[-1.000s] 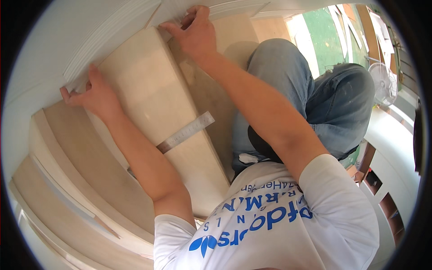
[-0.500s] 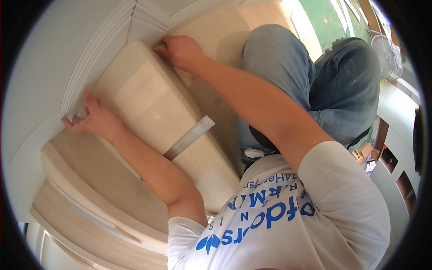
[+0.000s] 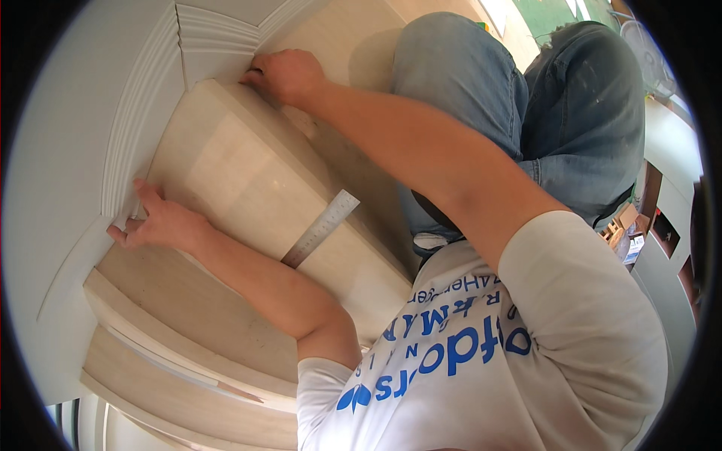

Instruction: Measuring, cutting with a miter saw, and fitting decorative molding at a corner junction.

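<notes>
Clearly, the ruler [image 3: 320, 231] is at risk: it lies across the pale step [image 3: 233, 169], its right end past the edge, so a bump from the left forearm [image 3: 263, 282] could knock it off. The step sits between the 2 hands, its far end at the white trim [image 3: 135, 124]. The left hand [image 3: 160, 224] has fingers spread apart beside the trim; the right hand [image 3: 288, 78] curls at the far corner, hiding whether its fingers clamp anything. The forearm covers the ruler's left end.

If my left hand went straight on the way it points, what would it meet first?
Likely the lower end of the white ribbed moulding, ahead of your left hand; whether they already touch is unclear.
</notes>
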`<action>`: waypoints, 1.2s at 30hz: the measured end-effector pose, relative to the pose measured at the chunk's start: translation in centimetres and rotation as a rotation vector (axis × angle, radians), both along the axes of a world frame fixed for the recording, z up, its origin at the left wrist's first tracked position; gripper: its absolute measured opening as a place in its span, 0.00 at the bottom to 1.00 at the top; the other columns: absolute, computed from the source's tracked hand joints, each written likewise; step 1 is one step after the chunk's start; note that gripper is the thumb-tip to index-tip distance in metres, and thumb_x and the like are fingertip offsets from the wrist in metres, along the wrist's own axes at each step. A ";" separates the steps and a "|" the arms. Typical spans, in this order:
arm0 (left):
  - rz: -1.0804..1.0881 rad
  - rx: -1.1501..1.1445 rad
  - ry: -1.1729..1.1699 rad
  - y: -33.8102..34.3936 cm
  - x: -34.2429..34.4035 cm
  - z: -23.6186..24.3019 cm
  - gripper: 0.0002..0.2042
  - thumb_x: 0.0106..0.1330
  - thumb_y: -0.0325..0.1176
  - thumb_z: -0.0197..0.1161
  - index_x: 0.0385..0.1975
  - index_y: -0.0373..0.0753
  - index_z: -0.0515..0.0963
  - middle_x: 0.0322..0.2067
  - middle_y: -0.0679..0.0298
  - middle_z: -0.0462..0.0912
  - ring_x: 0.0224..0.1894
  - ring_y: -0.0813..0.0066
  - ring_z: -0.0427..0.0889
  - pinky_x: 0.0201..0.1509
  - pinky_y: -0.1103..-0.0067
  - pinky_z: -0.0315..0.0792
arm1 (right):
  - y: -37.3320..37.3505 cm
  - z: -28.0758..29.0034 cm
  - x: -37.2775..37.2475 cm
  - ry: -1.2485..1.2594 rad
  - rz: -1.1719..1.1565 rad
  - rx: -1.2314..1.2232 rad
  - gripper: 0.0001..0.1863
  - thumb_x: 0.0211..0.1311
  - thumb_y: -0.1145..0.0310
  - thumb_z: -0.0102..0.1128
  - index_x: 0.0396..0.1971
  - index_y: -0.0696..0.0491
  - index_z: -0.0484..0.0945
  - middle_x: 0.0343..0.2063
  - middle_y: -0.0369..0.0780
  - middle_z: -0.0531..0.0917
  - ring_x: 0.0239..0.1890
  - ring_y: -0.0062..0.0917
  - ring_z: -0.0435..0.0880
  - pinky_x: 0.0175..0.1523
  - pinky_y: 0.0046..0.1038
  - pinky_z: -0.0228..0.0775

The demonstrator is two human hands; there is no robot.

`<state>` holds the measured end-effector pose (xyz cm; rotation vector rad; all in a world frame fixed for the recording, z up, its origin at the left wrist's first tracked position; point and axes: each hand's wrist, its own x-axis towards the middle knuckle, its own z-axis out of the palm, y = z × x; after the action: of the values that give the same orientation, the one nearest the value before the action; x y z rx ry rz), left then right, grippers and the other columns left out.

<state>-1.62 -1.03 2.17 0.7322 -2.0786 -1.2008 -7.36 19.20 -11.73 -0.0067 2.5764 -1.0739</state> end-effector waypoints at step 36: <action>-0.037 0.029 0.044 -0.6 -0.2 -0.3 0.47 0.67 0.26 0.72 0.77 0.39 0.42 0.66 0.40 0.57 0.56 0.53 0.77 0.55 0.63 0.82 | 0.8 -0.8 -0.6 -0.076 -0.361 -0.583 0.33 0.61 0.34 0.71 0.33 0.55 0.91 0.28 0.40 0.90 0.33 0.29 0.88 0.42 0.33 0.81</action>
<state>-1.79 -1.63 1.83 0.6773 -2.0507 -1.2580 -7.94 20.04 -12.54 0.3577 2.1532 -1.8803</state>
